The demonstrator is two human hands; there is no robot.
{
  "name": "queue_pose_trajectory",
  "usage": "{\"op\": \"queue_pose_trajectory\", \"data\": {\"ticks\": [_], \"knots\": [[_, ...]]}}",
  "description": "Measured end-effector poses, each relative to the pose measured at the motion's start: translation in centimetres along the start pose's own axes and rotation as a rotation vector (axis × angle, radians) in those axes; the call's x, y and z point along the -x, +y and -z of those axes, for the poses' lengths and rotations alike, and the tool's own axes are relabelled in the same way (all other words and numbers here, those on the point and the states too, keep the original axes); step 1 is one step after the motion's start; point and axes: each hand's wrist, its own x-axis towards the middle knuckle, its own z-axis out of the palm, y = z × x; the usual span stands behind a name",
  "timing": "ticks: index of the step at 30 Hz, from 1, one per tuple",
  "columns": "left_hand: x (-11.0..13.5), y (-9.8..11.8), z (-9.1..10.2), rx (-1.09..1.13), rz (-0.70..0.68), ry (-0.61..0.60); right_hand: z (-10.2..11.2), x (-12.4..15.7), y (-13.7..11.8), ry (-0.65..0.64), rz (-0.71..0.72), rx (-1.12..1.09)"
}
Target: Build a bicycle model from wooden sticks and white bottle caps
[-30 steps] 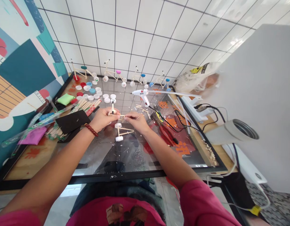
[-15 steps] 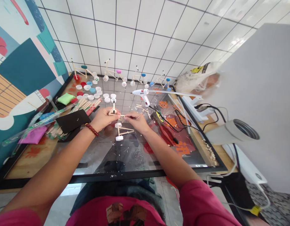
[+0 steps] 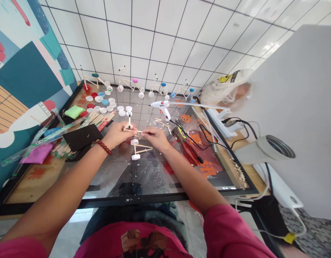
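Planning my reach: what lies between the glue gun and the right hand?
In the head view, a few loose wooden sticks lie on the glass tabletop between the glue gun and the right hand.

White wall tiles [image 3: 151, 36] gridded in black, a teal-and-orange mural [image 3: 28, 71] left, a grey panel [image 3: 297, 107] right, a black-framed glass tabletop [image 3: 133, 201]

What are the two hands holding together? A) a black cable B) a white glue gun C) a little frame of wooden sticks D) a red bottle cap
C: the left hand and right hand pinch a thin pale wooden-stick frame between them, while the white plastic glue gun lies apart.
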Motion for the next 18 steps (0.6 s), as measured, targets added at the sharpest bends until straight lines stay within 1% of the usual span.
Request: {"op": "queue_pose_trajectory", "data": {"ticks": [9,18], "knots": [[-0.05,-0.16,0.07,-0.037,0.003,-0.01,0.04,-0.01,0.06,0.002,-0.006,0.043],[-0.04,-0.31,0.21,-0.062,-0.002,-0.004,0.09,0.07,0.46,0.011,0.018,0.035]]}}
